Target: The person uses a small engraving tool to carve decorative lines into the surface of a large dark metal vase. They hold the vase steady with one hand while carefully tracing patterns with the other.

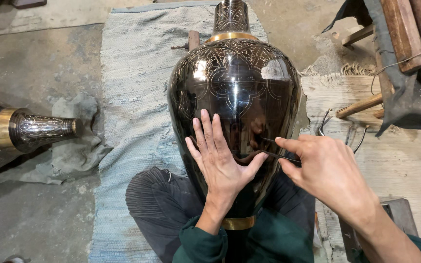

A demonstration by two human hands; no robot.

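In my lap, at six o'clock, lies the big dark vase [235, 83], its base toward me and its neck pointing away to twelve. My left hand [220, 158] is spread flat on its polished belly, fingers wide apart, holding nothing, only steadying the metal. My right hand [325, 168] comes in from four o'clock, fingers pinched closed around a thin engraving tool [276, 155] whose point meets the vase just beside my left thumb. I judge that I am cutting the pattern into the plain lower part, since the finished tracery sits further up, near the gold band [231, 36] at the shoulder. The next stroke calls for a steady brace from the flat hand and light, even pressure on the point, so that it does not skid across the glossy surface.

Beyond my right hand, at two o'clock, a few bent metal tools [323, 122] lie on a pale mat [395, 160]. Under the vase a grey woven rug [132, 97] runs away from me. At nine o'clock a second vase [30, 129] rests on a cloth [74, 151] on the floor [30, 63].
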